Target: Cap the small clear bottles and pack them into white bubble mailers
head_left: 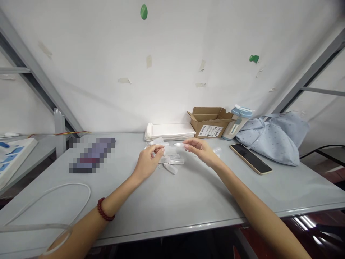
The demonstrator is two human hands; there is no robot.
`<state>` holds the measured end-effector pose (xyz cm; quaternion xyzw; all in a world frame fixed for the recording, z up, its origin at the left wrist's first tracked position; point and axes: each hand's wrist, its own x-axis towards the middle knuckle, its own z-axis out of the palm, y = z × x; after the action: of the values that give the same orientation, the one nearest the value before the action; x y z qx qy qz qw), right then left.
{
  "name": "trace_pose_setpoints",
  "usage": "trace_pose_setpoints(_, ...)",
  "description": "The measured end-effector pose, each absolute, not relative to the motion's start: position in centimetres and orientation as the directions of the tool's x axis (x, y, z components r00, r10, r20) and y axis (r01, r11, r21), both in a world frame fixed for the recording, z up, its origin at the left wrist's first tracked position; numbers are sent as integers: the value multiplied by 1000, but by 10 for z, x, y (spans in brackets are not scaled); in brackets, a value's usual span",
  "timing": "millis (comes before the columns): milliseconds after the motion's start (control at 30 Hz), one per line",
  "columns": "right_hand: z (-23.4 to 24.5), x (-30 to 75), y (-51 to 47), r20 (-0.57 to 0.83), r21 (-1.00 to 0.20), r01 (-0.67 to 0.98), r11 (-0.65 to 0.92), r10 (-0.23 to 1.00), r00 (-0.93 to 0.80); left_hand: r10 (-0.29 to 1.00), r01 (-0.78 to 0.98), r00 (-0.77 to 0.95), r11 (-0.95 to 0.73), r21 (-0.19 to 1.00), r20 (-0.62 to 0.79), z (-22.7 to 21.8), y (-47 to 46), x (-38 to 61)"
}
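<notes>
Right grip [199, 149]: pinching a bottle [179, 145] at one end, as I see it.
Left grip [149, 158]: fingertips drawn close; I cannot tell whether they pinch anything.
Surface [188, 201]: on my right, a phone [250, 158] near a bag [272, 140]; on my left, a pixelated item [93, 156] and a looped cable [75, 183].
In the way: cord [35, 227], crossing before the left forearm [118, 201].
Carton [201, 131]: open-topped, behind the right grip, beside a white stack [172, 131]; its floor is hidden from me.
Cup [234, 127]: lidded, just right of the carton, contents hidden.
Bottle: between both grips, near the loose bottles [175, 162].
</notes>
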<state>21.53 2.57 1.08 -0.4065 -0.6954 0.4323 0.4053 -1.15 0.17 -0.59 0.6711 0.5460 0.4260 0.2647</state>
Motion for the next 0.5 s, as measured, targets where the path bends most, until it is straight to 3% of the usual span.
trace_pose_setpoints(500,13,210,20,179,-940,202,275,901,-396,947,419,96,-318,851,307,-3,-1,-10)
